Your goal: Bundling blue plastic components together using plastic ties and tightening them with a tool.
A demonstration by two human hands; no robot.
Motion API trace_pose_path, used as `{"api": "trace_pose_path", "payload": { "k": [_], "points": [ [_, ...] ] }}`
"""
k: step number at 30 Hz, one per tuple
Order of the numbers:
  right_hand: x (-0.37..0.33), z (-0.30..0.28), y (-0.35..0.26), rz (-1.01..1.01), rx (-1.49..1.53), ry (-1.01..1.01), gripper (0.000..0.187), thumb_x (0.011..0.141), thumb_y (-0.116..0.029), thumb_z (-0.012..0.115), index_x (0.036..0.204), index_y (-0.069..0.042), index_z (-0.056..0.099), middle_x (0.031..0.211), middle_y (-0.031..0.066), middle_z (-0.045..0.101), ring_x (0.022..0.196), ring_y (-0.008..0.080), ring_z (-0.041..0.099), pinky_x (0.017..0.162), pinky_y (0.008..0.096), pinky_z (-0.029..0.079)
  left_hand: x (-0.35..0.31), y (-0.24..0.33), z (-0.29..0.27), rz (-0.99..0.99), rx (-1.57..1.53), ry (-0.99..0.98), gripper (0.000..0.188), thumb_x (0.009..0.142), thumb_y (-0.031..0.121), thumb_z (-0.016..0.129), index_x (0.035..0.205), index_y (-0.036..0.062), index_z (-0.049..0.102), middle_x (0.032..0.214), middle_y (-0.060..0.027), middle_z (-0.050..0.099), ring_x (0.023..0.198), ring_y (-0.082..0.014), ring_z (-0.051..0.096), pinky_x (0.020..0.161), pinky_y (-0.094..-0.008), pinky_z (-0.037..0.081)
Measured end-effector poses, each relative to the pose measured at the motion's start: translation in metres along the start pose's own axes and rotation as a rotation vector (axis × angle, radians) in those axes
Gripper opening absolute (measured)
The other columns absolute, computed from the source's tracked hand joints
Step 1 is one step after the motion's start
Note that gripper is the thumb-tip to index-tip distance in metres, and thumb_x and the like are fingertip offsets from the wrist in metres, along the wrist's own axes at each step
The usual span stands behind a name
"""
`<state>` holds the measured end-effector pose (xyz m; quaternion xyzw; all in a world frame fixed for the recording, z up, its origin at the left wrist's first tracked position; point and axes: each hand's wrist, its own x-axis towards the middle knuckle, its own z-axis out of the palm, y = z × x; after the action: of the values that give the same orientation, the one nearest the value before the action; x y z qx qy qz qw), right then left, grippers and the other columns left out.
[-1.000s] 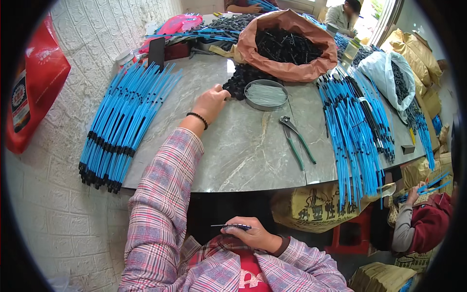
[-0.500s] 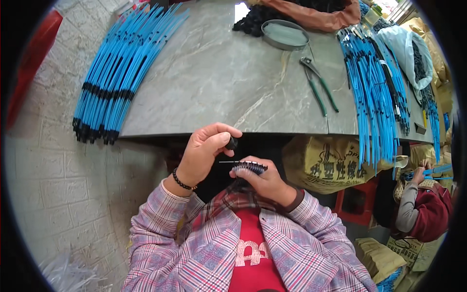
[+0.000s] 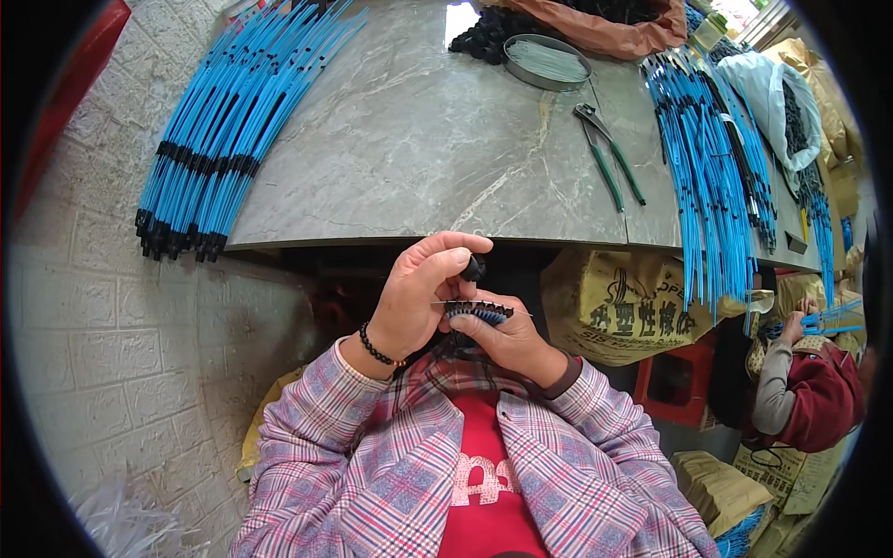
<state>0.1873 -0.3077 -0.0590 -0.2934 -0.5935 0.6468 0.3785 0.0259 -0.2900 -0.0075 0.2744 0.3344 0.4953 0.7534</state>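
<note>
My left hand [image 3: 420, 290] is raised in front of my chest and pinches a small black bead-like piece [image 3: 473, 268] between thumb and fingers. My right hand [image 3: 507, 337] sits just under and right of it, gripping a thin metal needle [image 3: 479, 305] strung with a short row of black and blue pieces. The two hands touch near the needle, below the front edge of the grey stone table [image 3: 419, 149]. A bundle of blue rods with black bands [image 3: 223, 130] lies on the table's left side.
On the table lie a round metal sieve [image 3: 547, 61], green-handled pliers [image 3: 609, 149], a pile of black pieces [image 3: 484, 28] and more blue rods [image 3: 712, 167] at the right. Yellow sacks [image 3: 623, 307] stand under the table. Another person in a red top [image 3: 809, 391] sits at the right.
A second ago my left hand reached to the black pile on the table. It came back to my lap with a black piece and now meets the needle in my right hand.
</note>
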Motion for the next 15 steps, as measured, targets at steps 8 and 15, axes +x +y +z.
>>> {"api": "trace_pose_path", "payload": {
  "k": [8,15],
  "points": [
    [0.003,-0.004,-0.002,0.037,-0.033,0.001,0.016,0.092,-0.012,0.061,0.097,0.002,0.064,0.084,0.0045,0.067,0.078,0.0087,0.061,0.071,0.0236,0.049,0.002,0.006,-0.019,-0.063,-0.016,-0.001,0.017,0.091,0.015,0.057,0.103,0.0042,0.060,0.082,-0.0031,0.063,0.072,-0.0107,0.063,0.063,-0.0239,0.051],
    [0.004,-0.009,-0.002,0.133,0.032,0.005,0.014,0.093,-0.009,0.058,0.100,0.002,0.065,0.091,0.0056,0.065,0.086,0.0129,0.063,0.078,0.0263,0.050,0.000,0.007,-0.031,-0.060,-0.008,0.036,0.013,0.092,0.017,0.059,0.101,0.0080,0.059,0.090,-0.0033,0.065,0.077,-0.0114,0.065,0.062,-0.0245,0.052]
  ]
}}
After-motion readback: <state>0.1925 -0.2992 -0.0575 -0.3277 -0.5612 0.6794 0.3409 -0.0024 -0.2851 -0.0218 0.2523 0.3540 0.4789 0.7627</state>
